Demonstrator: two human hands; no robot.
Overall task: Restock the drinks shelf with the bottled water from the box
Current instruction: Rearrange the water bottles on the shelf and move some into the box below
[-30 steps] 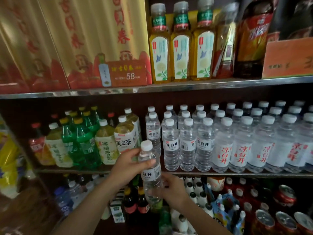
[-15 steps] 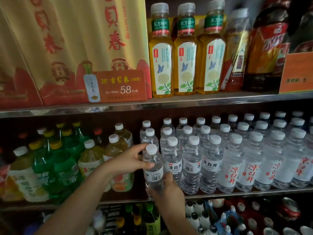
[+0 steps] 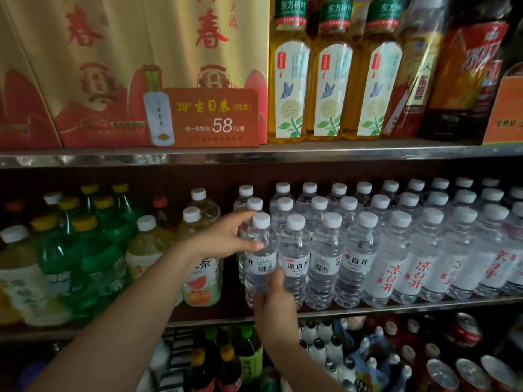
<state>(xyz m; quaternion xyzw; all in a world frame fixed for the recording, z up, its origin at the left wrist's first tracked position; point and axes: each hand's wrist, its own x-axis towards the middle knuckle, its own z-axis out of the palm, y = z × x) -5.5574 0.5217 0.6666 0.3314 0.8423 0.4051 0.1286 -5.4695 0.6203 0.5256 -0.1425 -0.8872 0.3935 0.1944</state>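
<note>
A clear water bottle [image 3: 260,264] with a white cap and a barcode label stands at the front left end of the water rows on the middle shelf [image 3: 368,309]. My left hand [image 3: 226,236] wraps its shoulder just below the cap. My right hand [image 3: 276,301] grips its lower body from the front. Several rows of matching water bottles [image 3: 353,250] fill the shelf to its right. The box is not in view.
Green and yellow tea bottles [image 3: 99,250] crowd the shelf to the left of the water. The upper shelf holds gold gift boxes [image 3: 135,66], a price card [image 3: 209,120] and yellow tea bottles [image 3: 331,72]. Cans [image 3: 464,372] and small bottles sit on the shelf below.
Both hands have lifted the bottle from below shelf level up onto the middle shelf, at the left end of the front water row. The view has moved closer to the shelf.
</note>
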